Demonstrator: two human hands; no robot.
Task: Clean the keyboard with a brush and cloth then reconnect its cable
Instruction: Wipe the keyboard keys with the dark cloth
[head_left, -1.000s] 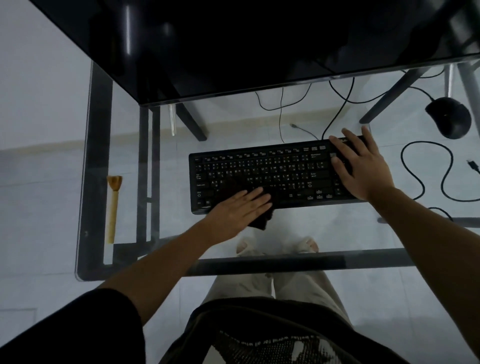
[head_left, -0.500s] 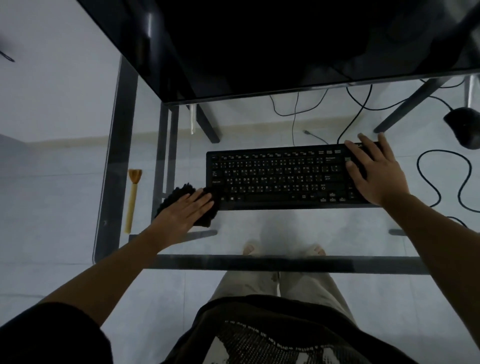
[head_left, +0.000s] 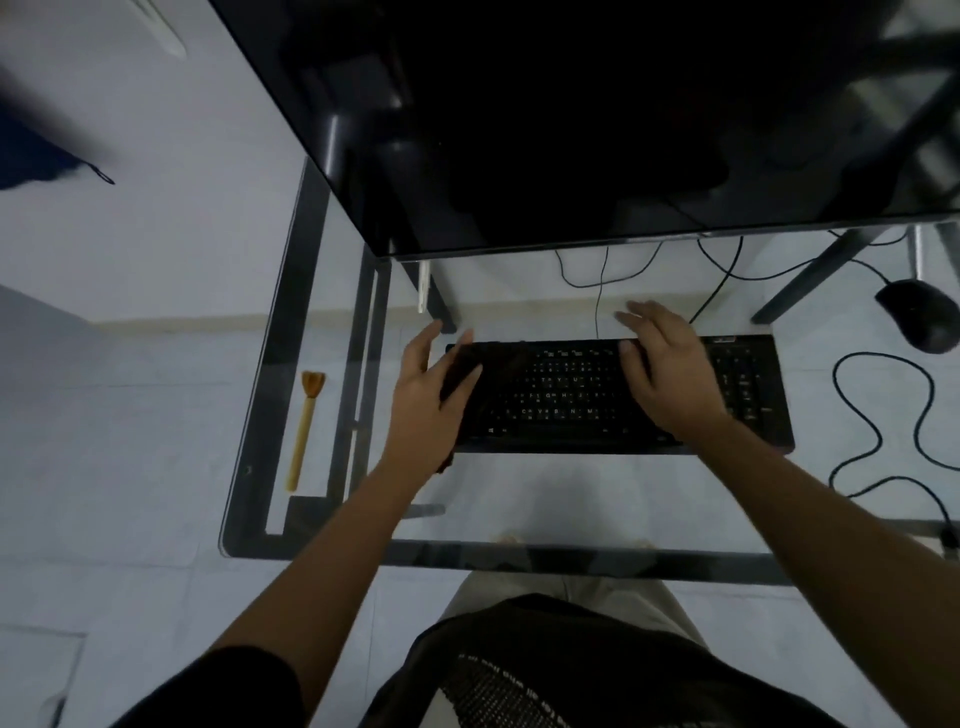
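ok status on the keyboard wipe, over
Left hand flat on dark cloth, left end of black keyboard. Right hand flat on its middle keys. Wooden brush lies aside on glass desk, clear of keyboard.

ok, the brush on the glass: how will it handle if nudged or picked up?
The brush has a thin, wood-coloured handle, so probably stiff and light. It lies flat on the smooth glass desk, so a sideways nudge may slide or roll it. The flared head likely limits rolling.
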